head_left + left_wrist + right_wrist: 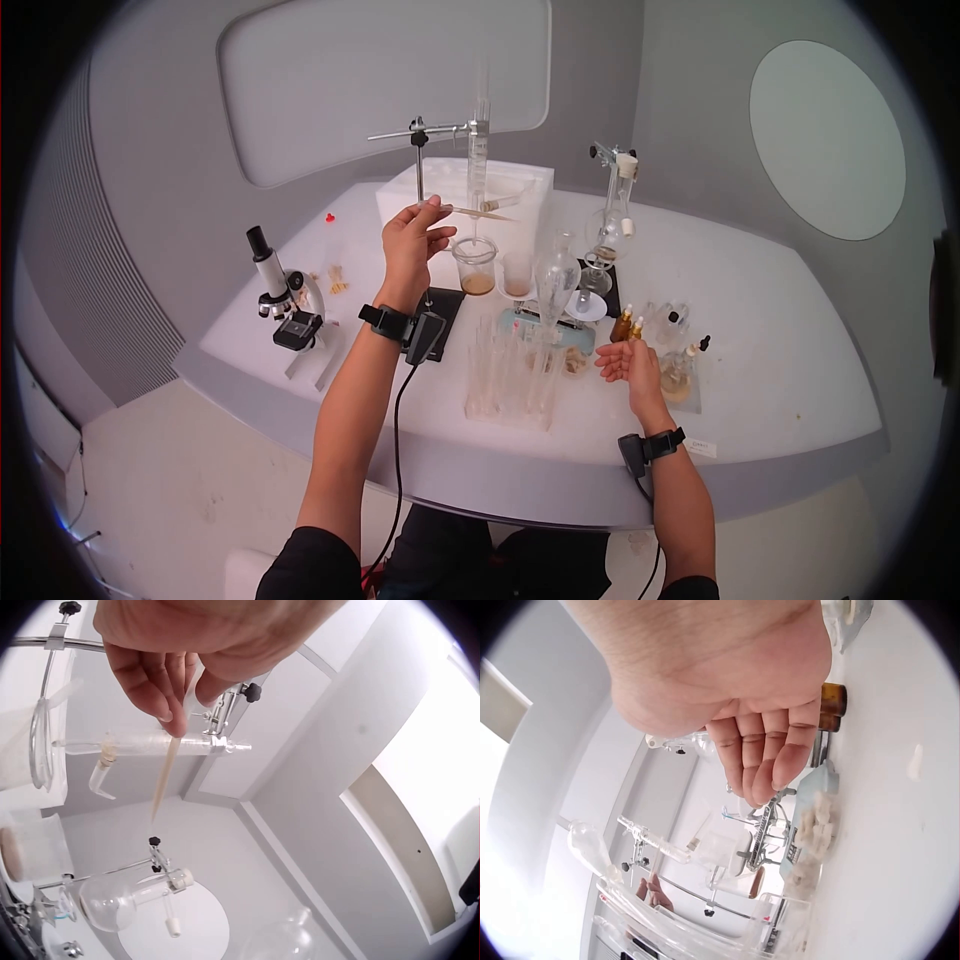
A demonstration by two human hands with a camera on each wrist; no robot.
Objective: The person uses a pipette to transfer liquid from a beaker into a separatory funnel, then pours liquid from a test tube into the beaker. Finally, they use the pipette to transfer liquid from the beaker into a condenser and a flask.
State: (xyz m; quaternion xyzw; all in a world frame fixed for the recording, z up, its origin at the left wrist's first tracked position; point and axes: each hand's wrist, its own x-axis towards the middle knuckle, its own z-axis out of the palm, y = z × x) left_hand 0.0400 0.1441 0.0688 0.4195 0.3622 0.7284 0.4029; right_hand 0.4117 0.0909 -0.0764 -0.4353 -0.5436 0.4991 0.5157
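Note:
My left hand point(405, 250) pinches a thin clear pipette point(478, 212) between thumb and fingers. The pipette points right and a little down, with brownish liquid showing in its lower part in the left wrist view. Below and right of that hand is a glass beaker point(474, 262) holding some brown liquid; the pipette's tip is higher than its rim. My right hand point(634, 372) is loosely curled, palm inward, and holds nothing. Just beyond its fingers are small amber dropper bottles point(622, 326). A stoppered flask point(677, 385) stands right of that wrist.
A clamp stand point(420, 165) holds a graduated tube point(478, 150) upright behind the beaker. A rack of test tubes point(508, 390) stands at the front middle, before a pale-blue balance point(548, 330). A microscope point(285, 295) is on the left; a clamped round flask point(607, 228) stands back right.

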